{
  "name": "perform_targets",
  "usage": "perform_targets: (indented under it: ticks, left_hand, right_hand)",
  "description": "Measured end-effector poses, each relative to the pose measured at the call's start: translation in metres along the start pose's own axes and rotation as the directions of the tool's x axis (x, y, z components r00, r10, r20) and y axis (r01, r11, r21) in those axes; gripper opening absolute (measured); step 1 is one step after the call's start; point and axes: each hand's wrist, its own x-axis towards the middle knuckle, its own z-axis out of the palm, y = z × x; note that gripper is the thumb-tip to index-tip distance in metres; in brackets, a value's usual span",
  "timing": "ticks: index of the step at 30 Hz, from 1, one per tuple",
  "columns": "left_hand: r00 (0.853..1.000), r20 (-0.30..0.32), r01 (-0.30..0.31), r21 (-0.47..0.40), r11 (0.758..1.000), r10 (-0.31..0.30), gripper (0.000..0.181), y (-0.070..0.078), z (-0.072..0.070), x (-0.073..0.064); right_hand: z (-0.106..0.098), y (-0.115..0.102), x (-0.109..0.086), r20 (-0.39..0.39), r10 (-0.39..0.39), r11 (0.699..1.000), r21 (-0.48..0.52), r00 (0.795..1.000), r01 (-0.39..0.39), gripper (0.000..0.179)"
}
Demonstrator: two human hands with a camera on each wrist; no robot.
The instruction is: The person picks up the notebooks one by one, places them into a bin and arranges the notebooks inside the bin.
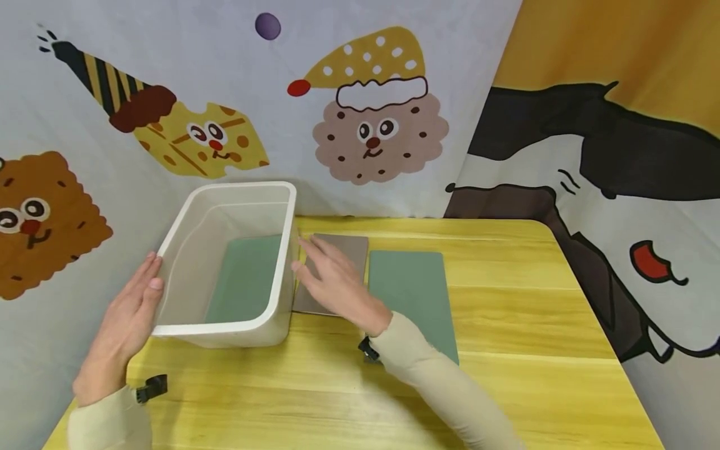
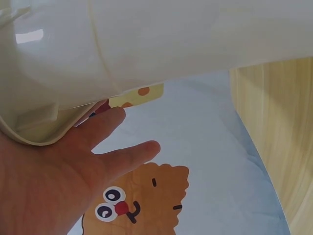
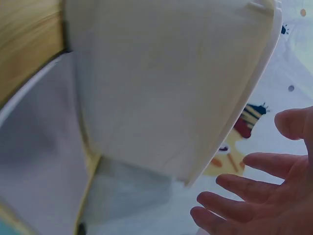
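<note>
A white plastic bin (image 1: pixel 225 326) stands at the table's left, with a flat green rectangle (image 1: pixel 244 281) lying inside it. My left hand (image 1: pixel 125 312) is at the bin's left wall, its fingers straight along the outside near the rim; the left wrist view shows the hand (image 2: pixel 63 171) right at the rim. On the other side, my right hand (image 1: pixel 334 278) reaches over a thin grey-brown notebook-like rectangle (image 1: pixel 345 250) with fingers extended towards the bin's right wall. The right wrist view shows those fingers (image 3: pixel 244 188) spread and apart from the bin, holding nothing.
A second green, notebook-like rectangle (image 1: pixel 410 281) lies right of the grey-brown one, partly under my right forearm. The yellow wooden table (image 1: pixel 523 312) stands against a cartoon-printed cloth (image 1: pixel 225 62) at the back and sides.
</note>
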Motion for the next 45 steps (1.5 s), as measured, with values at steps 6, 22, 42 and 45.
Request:
perform_targets:
  ticks: [6, 22, 42, 45]
  left_hand:
    - [1.0, 0.003, 0.012, -0.007, 1.0, -0.012, 0.057, 0.0, -0.002, -0.003]
    - [1.0, 0.015, 0.019, -0.008, 1.0, -0.019, 0.056, 0.003, 0.001, -0.002]
    - [0.999, 0.02, 0.029, 0.001, 1.0, -0.029, 0.057, 0.004, 0.0, 0.0]
    - [1.0, 0.014, 0.022, -0.005, 1.0, -0.022, 0.056, 0.004, 0.0, 0.0]
  right_hand:
    - [-0.012, 0.037, -0.033, -0.016, 0.055, 0.996, -0.069, 0.998, -0.056, 0.063]
    - [-0.051, 0.149, -0.096, -0.112, 0.324, 0.871, -0.352, 0.94, -0.342, 0.078]
    - [-0.062, 0.194, -0.122, -0.003, 0.43, 0.786, -0.49, 0.903, -0.376, 0.104]
    - [-0.066, 0.198, -0.121, 0.014, 0.43, 0.802, -0.466, 0.903, -0.375, 0.104]
